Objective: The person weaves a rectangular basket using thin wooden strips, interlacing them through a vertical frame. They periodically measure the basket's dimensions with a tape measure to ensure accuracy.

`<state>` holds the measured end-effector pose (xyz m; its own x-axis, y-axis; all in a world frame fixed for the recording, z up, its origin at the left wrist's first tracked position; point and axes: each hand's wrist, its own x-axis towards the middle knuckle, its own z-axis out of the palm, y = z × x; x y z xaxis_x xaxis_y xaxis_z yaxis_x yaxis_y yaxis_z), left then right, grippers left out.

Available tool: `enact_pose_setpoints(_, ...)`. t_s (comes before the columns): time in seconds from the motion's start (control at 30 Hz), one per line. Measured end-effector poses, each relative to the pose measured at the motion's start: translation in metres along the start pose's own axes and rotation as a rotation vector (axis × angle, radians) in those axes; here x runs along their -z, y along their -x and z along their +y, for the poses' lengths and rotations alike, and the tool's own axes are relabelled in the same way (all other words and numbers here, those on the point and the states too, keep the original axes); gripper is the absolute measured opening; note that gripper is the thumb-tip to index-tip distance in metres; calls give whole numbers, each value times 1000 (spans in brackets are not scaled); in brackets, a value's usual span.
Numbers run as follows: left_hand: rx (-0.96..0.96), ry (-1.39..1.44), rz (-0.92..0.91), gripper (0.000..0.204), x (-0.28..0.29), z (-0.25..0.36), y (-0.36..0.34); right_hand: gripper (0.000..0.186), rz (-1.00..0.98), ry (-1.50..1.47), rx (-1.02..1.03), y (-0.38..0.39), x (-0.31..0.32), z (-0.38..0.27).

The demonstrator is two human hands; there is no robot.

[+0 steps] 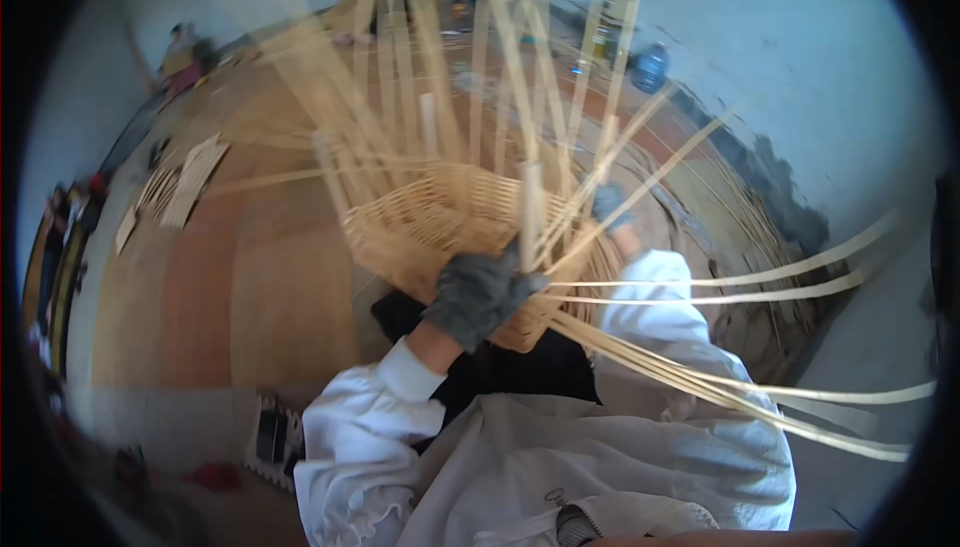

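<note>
A half-woven basket (455,197) of pale cane or split bamboo rests tilted on my lap, its long loose stakes (510,37) fanning up and out to the right. Grey-gloved, my left hand (475,297) is closed on the basket's near edge, where several stakes meet. My right hand (610,207), also in a grey glove, is beyond the basket's right side among the strips. Motion blur and the strips in front hide its fingers, so I cannot make out what it holds. Flat weaving strips (700,377) run from the near edge toward the right.
Slatted woven pieces (180,187) lie on the floor at the left. Long loose canes (740,212) lie along the right wall, with a blue water jug (650,67) farther back. A dark phone-like object (270,432) is at the lower left.
</note>
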<state>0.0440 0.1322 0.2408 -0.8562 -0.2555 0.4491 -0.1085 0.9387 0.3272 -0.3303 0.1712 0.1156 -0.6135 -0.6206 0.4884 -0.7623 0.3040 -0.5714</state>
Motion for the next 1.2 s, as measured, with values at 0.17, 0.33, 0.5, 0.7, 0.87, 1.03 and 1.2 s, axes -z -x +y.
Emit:
enact_pose_setpoints(0.17,193,168,-88,55,1,-24,-45,23,-8,-218,-139,12,22,10)
enact_pose_setpoints(0.33,373,882,90,51,-46,-103,-109,15,-78,-948,-324,38,37,0)
enact_pose_setpoints(0.5,477,836,313,49,-100,-205,-79,29,-139,-805,-231,62,33,-49)
enact_pose_setpoints(0.7,465,1616,538,49,-95,-205,6,38,-283,-625,-230,49,12,-132)
enact_pose_setpoints(0.87,558,1518,815,50,-99,-211,25,40,-327,-599,-6,40,24,-151)
enact_pose_setpoints(1.03,529,1652,788,41,-114,-212,37,33,-467,-769,-7,49,38,-145)
enact_pose_setpoints(1.2,671,1577,867,36,-106,-180,37,45,-358,-445,-51,52,36,-144)
